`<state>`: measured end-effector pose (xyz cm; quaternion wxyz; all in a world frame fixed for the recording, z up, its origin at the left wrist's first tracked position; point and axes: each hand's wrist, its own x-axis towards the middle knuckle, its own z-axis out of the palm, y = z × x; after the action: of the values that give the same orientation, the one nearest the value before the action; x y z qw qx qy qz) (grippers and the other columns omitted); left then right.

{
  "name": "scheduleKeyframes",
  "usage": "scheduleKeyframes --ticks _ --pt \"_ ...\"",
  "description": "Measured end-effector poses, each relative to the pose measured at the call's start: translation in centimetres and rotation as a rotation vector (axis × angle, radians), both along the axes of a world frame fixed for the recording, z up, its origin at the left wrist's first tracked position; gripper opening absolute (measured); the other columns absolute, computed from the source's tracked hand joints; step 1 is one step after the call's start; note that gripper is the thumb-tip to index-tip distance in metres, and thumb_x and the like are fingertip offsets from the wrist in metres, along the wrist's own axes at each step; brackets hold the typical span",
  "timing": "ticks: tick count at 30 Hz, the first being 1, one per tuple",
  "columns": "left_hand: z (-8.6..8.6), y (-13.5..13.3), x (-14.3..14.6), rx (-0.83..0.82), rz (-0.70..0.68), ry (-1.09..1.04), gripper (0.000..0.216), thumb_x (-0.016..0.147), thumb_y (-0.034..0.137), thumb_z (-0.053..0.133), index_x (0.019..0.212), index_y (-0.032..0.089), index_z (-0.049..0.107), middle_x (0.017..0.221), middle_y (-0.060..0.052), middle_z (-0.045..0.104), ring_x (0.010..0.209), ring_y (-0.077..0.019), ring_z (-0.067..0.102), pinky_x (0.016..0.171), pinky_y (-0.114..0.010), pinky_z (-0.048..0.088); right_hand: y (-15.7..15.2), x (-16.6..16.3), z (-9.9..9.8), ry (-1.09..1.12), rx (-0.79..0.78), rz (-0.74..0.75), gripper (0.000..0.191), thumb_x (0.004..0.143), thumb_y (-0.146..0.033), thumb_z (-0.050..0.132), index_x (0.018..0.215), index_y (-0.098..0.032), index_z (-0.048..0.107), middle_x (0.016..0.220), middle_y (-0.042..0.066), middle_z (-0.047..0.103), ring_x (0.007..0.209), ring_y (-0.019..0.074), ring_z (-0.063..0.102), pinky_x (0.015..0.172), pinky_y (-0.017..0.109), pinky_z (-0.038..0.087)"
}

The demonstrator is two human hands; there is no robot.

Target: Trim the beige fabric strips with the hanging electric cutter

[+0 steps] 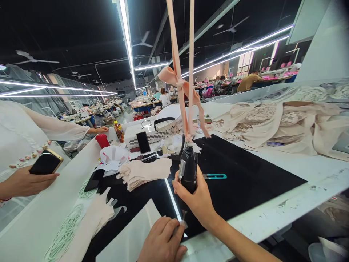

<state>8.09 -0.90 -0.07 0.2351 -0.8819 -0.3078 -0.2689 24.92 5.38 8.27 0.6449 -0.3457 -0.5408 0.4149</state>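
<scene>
Right hand (200,198) wrapped round the black handheld tool (189,165), upright over the black board (245,178) under a knotted pink strap (180,84); probably hefty, rigid, slick-cased, so grip mid-barrel; left hand (162,240) low near its foot, can't tell if gripping.

Reaching in from lower right with bare right forearm (242,240). Gripping with right hand (198,198), laying thumb (183,191) across near side. Holding left hand (163,240) lower, with back turned upward and fingers (169,227) bent close together.
</scene>
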Motion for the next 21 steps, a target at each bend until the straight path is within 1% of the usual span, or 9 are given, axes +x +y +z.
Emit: scheduleKeyframes --ticks 6,12,21 --pt "0.5 0.0 0.1 -0.004 0.004 -0.033 0.047 0.118 0.037 0.028 0.118 0.016 0.070 0.101 -0.005 0.075 0.088 -0.0182 0.074 0.082 -0.030 0.063 -0.1 -0.1 0.1 -0.026 -0.007 -0.016 0.032 0.082 -0.039 0.074 0.104 -0.025 0.055 0.083 0.000 0.067 0.069 0.0189 0.062 0.066 0.034 0.058" --pt "1.0 0.1 -0.1 -0.003 0.008 -0.035 0.047 0.119 0.037 0.028 0.117 0.015 0.069 0.099 -0.006 0.075 0.086 -0.0175 0.073 0.082 -0.030 0.062 -0.1 -0.1 0.4 -0.022 -0.002 -0.027 0.031 0.081 -0.037 0.074 0.102 -0.025 0.055 0.085 0.001 0.069 0.071 0.0197 0.064 0.063 0.033 0.057" --pt "1.1 0.1 -0.6 -0.045 0.000 -0.005 0.047 0.118 0.038 0.028 0.121 0.014 0.068 0.102 -0.008 0.075 0.087 -0.0187 0.073 0.081 -0.029 0.062 0.0 -0.1 0.7 -0.020 0.031 -0.049 0.029 0.080 -0.034 0.074 0.100 -0.026 0.056 0.088 0.002 0.071 0.078 0.0214 0.068 0.066 0.032 0.058"
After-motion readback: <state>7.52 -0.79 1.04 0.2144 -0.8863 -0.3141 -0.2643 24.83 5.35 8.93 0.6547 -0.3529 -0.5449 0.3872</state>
